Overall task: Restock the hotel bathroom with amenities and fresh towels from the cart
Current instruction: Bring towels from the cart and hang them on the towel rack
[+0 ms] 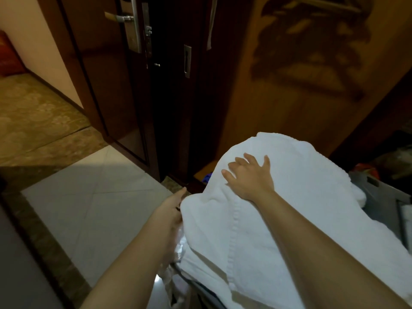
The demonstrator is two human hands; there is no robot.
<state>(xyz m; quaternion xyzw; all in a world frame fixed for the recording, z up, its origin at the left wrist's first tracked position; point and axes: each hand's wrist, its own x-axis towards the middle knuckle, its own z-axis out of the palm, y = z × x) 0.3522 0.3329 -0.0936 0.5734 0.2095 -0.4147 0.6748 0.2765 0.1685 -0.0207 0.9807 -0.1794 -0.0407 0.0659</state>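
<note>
Standing open ahead: dark door (104, 85) with metal handle (118, 17); wood panel (278, 103) behind towel (301, 170) heap. Grey bin (379, 195) at right, touching towel. Pale tile floor (93, 208) below left, patterned carpet (33, 121) beyond. Right hand (249, 177) flat on towel top, fingers spread. Left hand (171, 210) at towel's left edge, thumb up, fingers hidden: grip cannot be told.

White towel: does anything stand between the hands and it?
Nothing visible does. The right hand lies spread on top of the white towel; the left hand is against its left edge, fingers hidden.
</note>
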